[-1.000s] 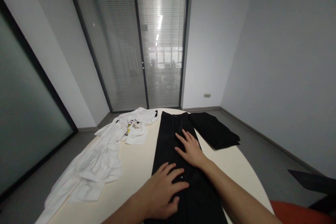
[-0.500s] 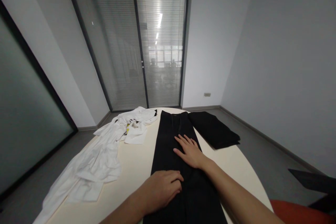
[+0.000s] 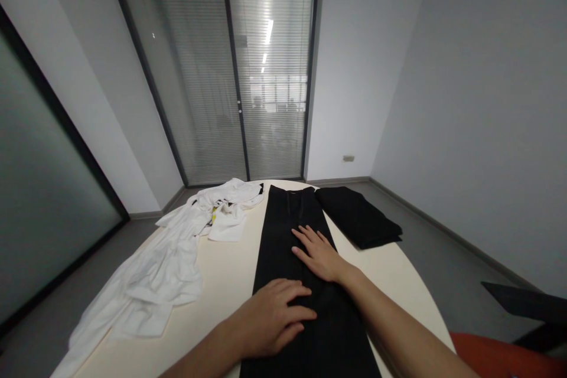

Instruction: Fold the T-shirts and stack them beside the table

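A pair of black trousers (image 3: 283,248) lies lengthwise along the table, its waistband at the far end and its legs running toward me. My right hand (image 3: 319,255) rests flat on the trousers' right half, fingers spread. Nearer to me, my left hand (image 3: 275,318) is over the left side of the trousers with its fingers apart, holding nothing. Whether the left fingertips press on the cloth I cannot tell. The near end of the legs runs out of view.
Crumpled white garments (image 3: 163,271) cover the left side of the pale round table (image 3: 224,271), some hanging near its edge. A folded black garment (image 3: 357,215) lies at the back right. An orange-red chair seat (image 3: 496,357) stands at lower right. Beyond are glass doors (image 3: 274,130).
The fingers of my left hand have spread from a bent, closed pose, and that hand has shifted slightly. My right hand stays on the trousers in nearly the same place.
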Tool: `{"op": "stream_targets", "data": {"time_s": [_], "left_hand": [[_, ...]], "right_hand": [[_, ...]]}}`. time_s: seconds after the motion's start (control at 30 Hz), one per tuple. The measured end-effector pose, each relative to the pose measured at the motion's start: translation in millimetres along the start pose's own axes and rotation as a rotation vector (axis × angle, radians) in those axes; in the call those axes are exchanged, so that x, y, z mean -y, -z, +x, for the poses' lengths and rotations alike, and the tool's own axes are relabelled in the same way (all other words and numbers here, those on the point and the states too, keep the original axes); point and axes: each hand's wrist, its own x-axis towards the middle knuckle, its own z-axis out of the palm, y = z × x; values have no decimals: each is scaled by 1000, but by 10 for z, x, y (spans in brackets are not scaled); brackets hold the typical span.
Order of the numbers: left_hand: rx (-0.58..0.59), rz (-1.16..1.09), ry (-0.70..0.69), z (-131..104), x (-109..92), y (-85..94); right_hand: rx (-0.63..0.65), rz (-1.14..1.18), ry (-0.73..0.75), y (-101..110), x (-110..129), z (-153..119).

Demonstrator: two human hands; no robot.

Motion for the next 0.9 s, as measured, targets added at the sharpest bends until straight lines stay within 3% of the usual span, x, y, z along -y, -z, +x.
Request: {"op": "stream_targets", "data": {"time_s": [0.23, 0.33, 0.43, 0.53, 0.67, 0.9], "left_hand": [[36, -31, 17, -27, -13, 123], [70, -50, 37, -48, -86, 128], [127, -60, -13, -58, -144, 35], [168, -36, -47, -51, -140, -66], [139, -44, -11, -35, -109, -25], [101, 7, 48, -57, -140, 55]], "right_hand": [[-18, 32, 78, -10, -93, 98], [-82, 29, 76, 9, -78, 110], [-148, -17, 26, 15, -39, 50], [-96, -61, -47, -22, -15, -12], [-60, -87, -121, -72, -38, 76], [-249, -61, -64, 21, -123, 235]]}}
